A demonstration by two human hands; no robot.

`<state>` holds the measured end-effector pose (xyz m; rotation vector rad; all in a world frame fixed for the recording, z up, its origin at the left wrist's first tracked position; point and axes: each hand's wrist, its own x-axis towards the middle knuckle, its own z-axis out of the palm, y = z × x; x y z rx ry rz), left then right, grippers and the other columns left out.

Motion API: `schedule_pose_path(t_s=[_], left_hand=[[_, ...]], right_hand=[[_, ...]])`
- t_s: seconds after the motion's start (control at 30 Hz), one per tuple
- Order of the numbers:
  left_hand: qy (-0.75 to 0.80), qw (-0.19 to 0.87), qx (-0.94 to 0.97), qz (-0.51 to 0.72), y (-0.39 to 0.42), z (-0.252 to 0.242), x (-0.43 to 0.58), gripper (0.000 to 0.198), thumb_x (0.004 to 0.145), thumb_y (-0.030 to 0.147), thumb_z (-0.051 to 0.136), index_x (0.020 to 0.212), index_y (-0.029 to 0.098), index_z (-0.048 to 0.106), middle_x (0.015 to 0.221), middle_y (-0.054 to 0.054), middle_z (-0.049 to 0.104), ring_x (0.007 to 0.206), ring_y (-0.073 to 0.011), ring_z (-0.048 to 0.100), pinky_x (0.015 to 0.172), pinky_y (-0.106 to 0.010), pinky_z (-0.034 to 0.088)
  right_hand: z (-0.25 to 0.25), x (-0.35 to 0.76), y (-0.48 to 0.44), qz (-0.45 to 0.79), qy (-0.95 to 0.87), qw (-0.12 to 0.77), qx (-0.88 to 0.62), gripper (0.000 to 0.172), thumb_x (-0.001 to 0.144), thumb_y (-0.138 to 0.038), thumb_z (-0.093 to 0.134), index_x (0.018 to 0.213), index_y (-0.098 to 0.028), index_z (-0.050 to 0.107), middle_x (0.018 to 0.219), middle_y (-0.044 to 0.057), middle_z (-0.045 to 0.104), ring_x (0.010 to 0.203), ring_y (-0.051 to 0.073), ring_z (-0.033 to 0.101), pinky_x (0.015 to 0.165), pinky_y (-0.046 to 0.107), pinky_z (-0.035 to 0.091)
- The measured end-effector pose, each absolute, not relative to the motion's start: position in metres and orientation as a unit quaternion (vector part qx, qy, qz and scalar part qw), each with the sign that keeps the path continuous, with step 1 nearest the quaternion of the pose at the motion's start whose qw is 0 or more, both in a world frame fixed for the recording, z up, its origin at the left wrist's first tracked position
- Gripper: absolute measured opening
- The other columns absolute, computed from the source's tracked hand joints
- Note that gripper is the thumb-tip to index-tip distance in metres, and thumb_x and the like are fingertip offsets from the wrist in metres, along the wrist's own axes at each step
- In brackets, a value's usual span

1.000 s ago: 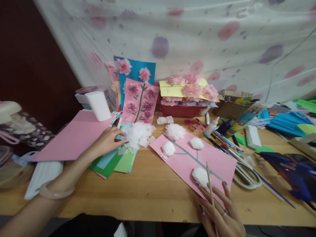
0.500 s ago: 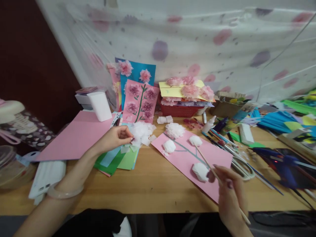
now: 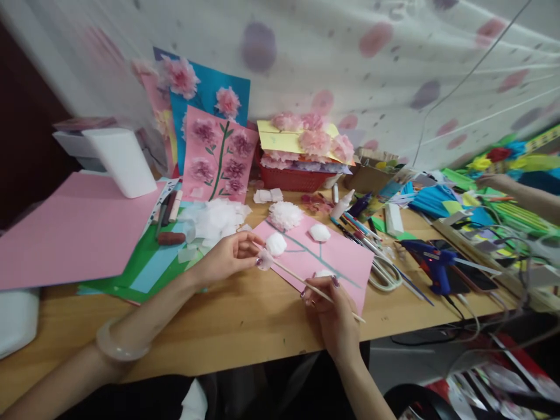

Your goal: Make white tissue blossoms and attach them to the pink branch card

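My left hand [image 3: 230, 255] pinches a small piece of white tissue paper [image 3: 263, 261] between thumb and fingertips. My right hand [image 3: 335, 318] grips a thin wooden stick [image 3: 292, 274], whose far end meets that tissue piece. Under and beyond the stick lies a pink card [image 3: 343, 254] with a grey-green branch drawn on it. On the card sit a fluffy white paper flower [image 3: 285, 216] and rounder white tissue clumps, one by my left fingertips [image 3: 276, 244], another farther right [image 3: 319, 233]. A further clump is mostly hidden behind my right hand. Loose tissue squares [image 3: 214, 220] are piled left of the card.
Finished flower cards [image 3: 219, 157] lean at the back beside a red basket [image 3: 289, 178]. Scissors [image 3: 387, 277], pens and a blue glue gun [image 3: 435, 262] with a cable lie to the right. Pink paper [image 3: 74, 227] covers the left side. Another person's arm [image 3: 520, 192] reaches in at far right.
My left hand has left the tissue pile with one piece and moved right. My right hand has drawn the stick back from the card to meet it. The view has turned right.
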<state>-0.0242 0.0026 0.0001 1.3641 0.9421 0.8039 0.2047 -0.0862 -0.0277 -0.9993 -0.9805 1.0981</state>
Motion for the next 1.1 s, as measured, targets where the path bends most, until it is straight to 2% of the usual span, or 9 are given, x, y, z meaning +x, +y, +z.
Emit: schedule_pose_path(t_s=[0.17, 0.5, 0.77, 0.97, 1.1], left_hand=[[0.44, 0.589, 0.576, 0.356, -0.002, -0.009, -0.023, 0.036, 0.07, 0.026, 0.073, 0.103, 0.018, 0.059, 0.088, -0.003, 0.073, 0.088, -0.0195, 0.071, 0.085, -0.033, 0.051], [0.435, 0.602, 0.575, 0.344, -0.003, -0.017, -0.02, 0.034, 0.073, 0.026, 0.07, 0.104, 0.017, 0.059, 0.088, -0.003, 0.073, 0.083, -0.0185, 0.071, 0.084, -0.034, 0.053], [0.412, 0.637, 0.555, 0.34, -0.005, -0.014, -0.019, 0.028, 0.083, 0.031, 0.064, 0.106, 0.016, 0.059, 0.096, -0.007, 0.075, 0.086, -0.0187, 0.071, 0.083, -0.034, 0.053], [0.398, 0.652, 0.549, 0.339, -0.006, -0.011, -0.019, 0.042, 0.072, 0.022, 0.076, 0.11, 0.016, 0.058, 0.093, -0.004, 0.074, 0.089, -0.0168, 0.07, 0.086, -0.031, 0.051], [0.399, 0.646, 0.553, 0.344, -0.006, -0.013, -0.02, 0.041, 0.072, 0.022, 0.075, 0.109, 0.015, 0.058, 0.093, -0.004, 0.073, 0.087, -0.0166, 0.07, 0.085, -0.032, 0.051]], right_hand=[[-0.031, 0.202, -0.091, 0.474, -0.419, 0.635, -0.443, 0.037, 0.094, -0.047, 0.051, 0.081, -0.022, 0.075, 0.061, 0.004, 0.064, 0.059, 0.018, 0.06, 0.061, 0.033, 0.051], [-0.033, 0.203, -0.095, 0.513, -0.409, 0.625, -0.424, 0.039, 0.093, -0.048, 0.054, 0.081, -0.019, 0.078, 0.063, 0.004, 0.068, 0.059, 0.014, 0.061, 0.063, 0.027, 0.048], [-0.034, 0.202, -0.095, 0.488, -0.426, 0.608, -0.459, 0.04, 0.093, -0.049, 0.055, 0.083, -0.018, 0.078, 0.066, 0.004, 0.07, 0.061, 0.015, 0.062, 0.064, 0.029, 0.049], [-0.031, 0.198, -0.095, 0.483, -0.411, 0.61, -0.475, 0.04, 0.088, -0.053, 0.06, 0.081, -0.018, 0.077, 0.064, 0.004, 0.07, 0.06, 0.016, 0.061, 0.064, 0.03, 0.05], [-0.03, 0.2, -0.093, 0.504, -0.397, 0.612, -0.462, 0.039, 0.085, -0.054, 0.064, 0.079, -0.018, 0.078, 0.064, 0.005, 0.071, 0.06, 0.016, 0.061, 0.063, 0.03, 0.05]])
